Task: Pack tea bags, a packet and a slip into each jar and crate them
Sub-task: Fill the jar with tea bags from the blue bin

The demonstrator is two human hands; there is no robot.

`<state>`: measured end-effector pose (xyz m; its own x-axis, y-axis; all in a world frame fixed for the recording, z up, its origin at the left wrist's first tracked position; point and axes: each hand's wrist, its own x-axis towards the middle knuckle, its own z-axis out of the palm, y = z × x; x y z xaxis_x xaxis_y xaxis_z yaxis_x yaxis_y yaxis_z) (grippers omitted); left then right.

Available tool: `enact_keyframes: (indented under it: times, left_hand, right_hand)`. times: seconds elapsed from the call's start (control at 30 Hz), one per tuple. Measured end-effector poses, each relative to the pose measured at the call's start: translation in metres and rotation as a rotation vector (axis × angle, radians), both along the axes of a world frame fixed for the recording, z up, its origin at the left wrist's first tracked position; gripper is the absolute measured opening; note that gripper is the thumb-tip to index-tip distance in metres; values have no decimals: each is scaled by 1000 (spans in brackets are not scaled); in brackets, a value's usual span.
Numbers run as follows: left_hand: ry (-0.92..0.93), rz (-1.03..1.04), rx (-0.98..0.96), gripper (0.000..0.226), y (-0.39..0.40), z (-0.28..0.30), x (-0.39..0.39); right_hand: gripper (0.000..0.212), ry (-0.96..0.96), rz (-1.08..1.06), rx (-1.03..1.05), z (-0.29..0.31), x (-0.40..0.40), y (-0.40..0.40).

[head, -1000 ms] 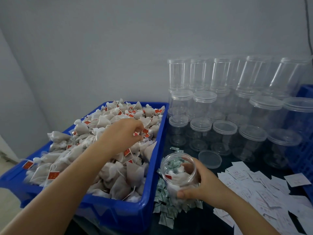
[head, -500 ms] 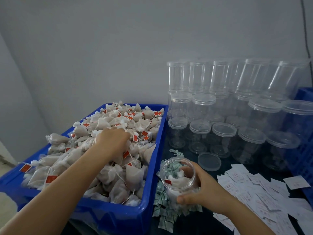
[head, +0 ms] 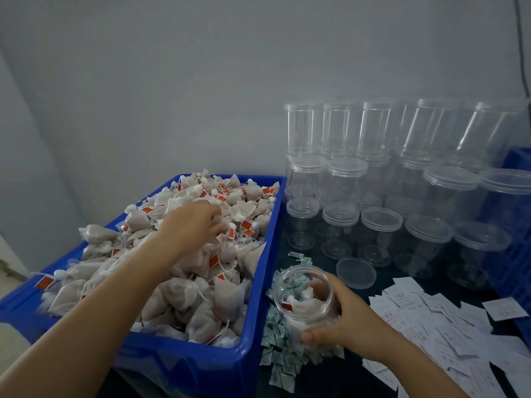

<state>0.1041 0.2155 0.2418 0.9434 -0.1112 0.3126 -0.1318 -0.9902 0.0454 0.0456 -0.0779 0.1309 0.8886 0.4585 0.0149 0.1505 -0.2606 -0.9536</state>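
This is the filling step. The left grip [head: 198, 222] is down in the heap of tea bags [head: 184, 254] in the blue bin [head: 253, 351], fingers curled round some bags. Off to its right, the right grip [head: 342, 320] wraps round the open jar [head: 304, 297], which has a few bags inside. Next, I think, the left grip must lift its bags over and drop them in the jar.
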Motion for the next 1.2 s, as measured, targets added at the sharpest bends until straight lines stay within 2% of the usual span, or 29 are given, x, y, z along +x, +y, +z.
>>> enact_keyframes:
  times: [0.27, 0.53, 0.67, 0.77, 0.9, 1.1, 1.2]
  left_hand:
    - [-126, -87, -117, 17, -9, 7, -6]
    - [-124, -235, -387, 18, -40, 19, -26]
    - [-36, -300, -507, 25, -56, 18, -37]
    - [79, -355, -607, 7, -66, 16, -42]
    - [173, -452, -669, 5, -75, 17, -54]
    - [332, -557, -711, 10, -89, 16, -70]
    - [321, -548, -637, 5, -95, 11, -73]
  right_hand:
    - [96, 10, 32, 20, 1, -2, 3]
    - [101, 8, 6, 14, 0, -2, 1]
    - [103, 7, -6, 20, -1, -2, -1]
    - [101, 0, -10, 25, -2, -2, -2]
    - [96, -9, 2, 40, -3, -1, -4]
    - [95, -25, 1, 31, -2, -2, -5]
    - [96, -22, 3, 40, -2, -4, -6]
